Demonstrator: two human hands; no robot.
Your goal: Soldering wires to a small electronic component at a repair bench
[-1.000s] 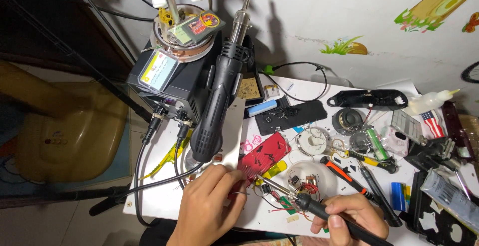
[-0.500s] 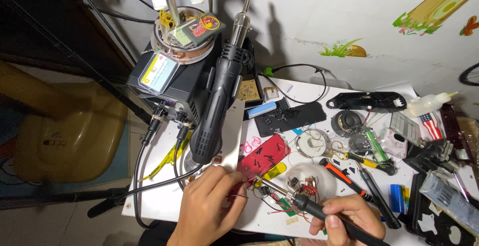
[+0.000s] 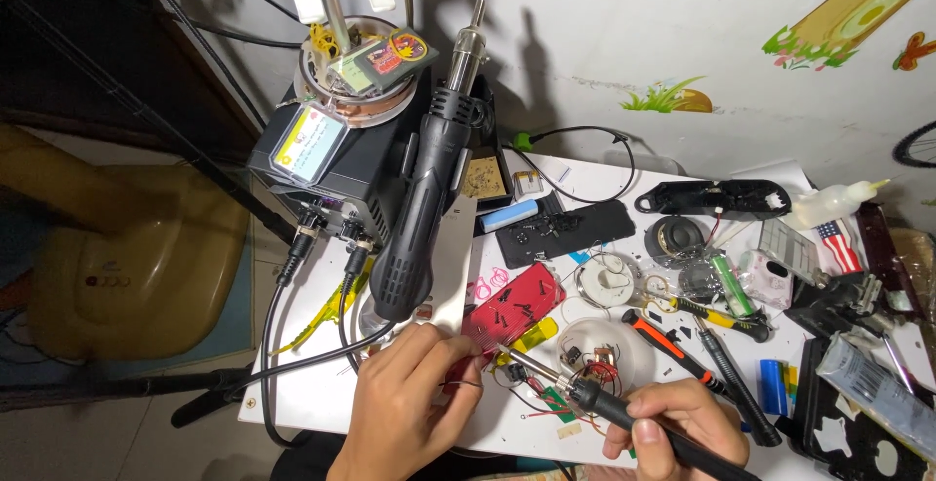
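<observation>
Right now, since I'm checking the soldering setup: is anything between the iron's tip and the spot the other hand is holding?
Nothing visible: the soldering iron in the right hand has its tip right beside the left hand fingertips, with only bare bench between them.

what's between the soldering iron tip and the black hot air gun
In the head view, the red plastic piece lies between the soldering iron tip and the hot air gun, beside a white sheet.

white table (image 3: 322, 398), red tray (image 3: 512, 307), screwdrivers (image 3: 673, 340)

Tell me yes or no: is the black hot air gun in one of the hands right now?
No. The hot air gun rests against the black station, while the right hand holds a soldering iron.
</observation>
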